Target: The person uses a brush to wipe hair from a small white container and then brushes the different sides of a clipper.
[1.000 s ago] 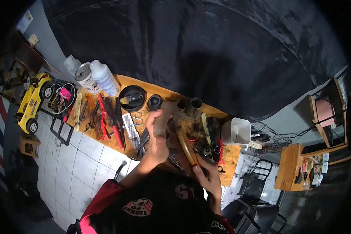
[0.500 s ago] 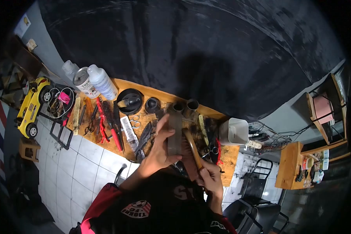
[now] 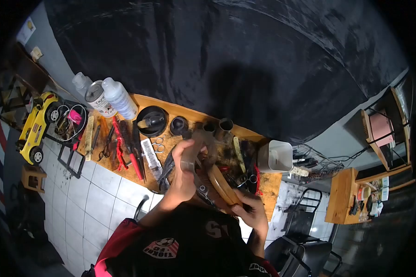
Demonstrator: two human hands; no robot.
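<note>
In the middle of the head view my left hand (image 3: 183, 173) is closed round a greyish, see-through flat piece (image 3: 202, 147), blurred and seen as a curved band; its kind I cannot tell. My right hand (image 3: 252, 210) grips the lower end of a wooden-backed brush (image 3: 223, 184), its pale back turned up to the right and its bristles facing the left hand. Brush and grey piece are close together over the wooden table (image 3: 271, 194). Beneath and beside the brush lie scissors (image 3: 251, 179), partly covered. A white comb (image 3: 151, 154) lies left of my left hand.
Along the table's back stand bottles (image 3: 119, 97), a can (image 3: 97, 98), a black bowl (image 3: 152, 121), dark cups (image 3: 179, 125) and a white bin (image 3: 276, 156). Red-handled brushes (image 3: 133, 159) lie at the left. A black chair (image 3: 296, 254) stands at lower right.
The brush has tilted further over to the left, showing more of its wooden back. The grey piece in my left hand has turned from straight and upright to a blurred curve.
</note>
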